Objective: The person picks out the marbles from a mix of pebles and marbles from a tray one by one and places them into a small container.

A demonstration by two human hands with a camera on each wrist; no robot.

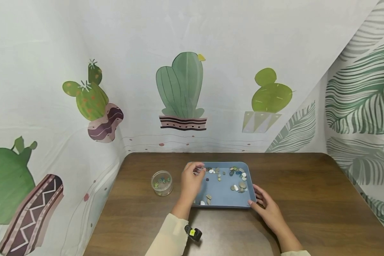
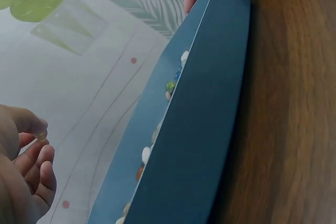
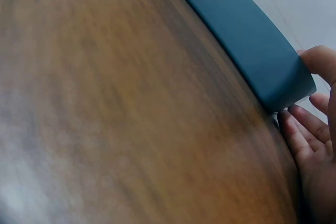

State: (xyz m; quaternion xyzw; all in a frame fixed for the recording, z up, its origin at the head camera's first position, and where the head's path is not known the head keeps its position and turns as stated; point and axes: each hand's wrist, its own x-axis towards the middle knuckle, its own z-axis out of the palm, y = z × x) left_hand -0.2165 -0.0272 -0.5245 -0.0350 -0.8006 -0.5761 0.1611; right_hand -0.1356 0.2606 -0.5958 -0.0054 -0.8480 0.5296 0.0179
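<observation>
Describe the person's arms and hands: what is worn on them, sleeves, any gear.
Both hands are bare, without gloves or rings in view. The left hand comes out of a long cream sleeve, with a small black device with a yellow-green spot strapped at the wrist. The right hand shows only a pale cuff edge at the frame's bottom.

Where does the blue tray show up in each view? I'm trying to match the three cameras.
Head: blue tray sits at table centre, pebbles inside, right hand at its near right corner.
Left wrist: its outer wall runs diagonally through the middle of the picture.
Right wrist: its wall and corner lie upper right.
Shared landmark: the right hand at that corner.
</observation>
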